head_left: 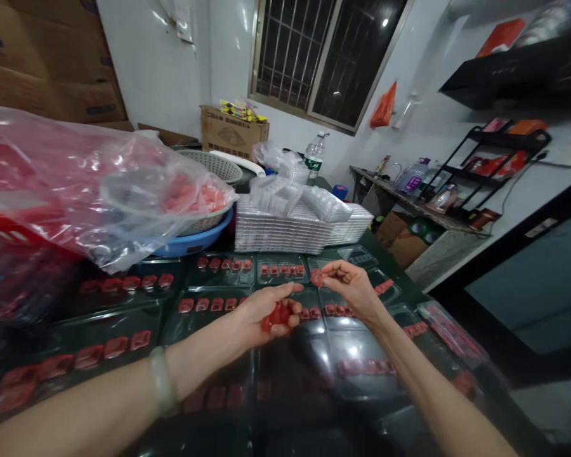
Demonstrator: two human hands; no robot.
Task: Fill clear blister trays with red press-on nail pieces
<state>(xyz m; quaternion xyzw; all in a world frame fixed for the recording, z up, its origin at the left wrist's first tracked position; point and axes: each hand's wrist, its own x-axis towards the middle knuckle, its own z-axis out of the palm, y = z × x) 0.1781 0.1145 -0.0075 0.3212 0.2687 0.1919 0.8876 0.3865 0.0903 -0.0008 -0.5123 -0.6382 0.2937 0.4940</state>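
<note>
The left hand curls its fingers round some red pieces, likely so none drop, while the right hand pinches one red piece over clear trays below the fingers.

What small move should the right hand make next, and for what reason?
Probably the right hand should lower its red piece into the clear tray just beyond: the visible part of it shows no pieces, while the neighbouring tray on the left already has a row. The left hand holds more pieces.
</note>
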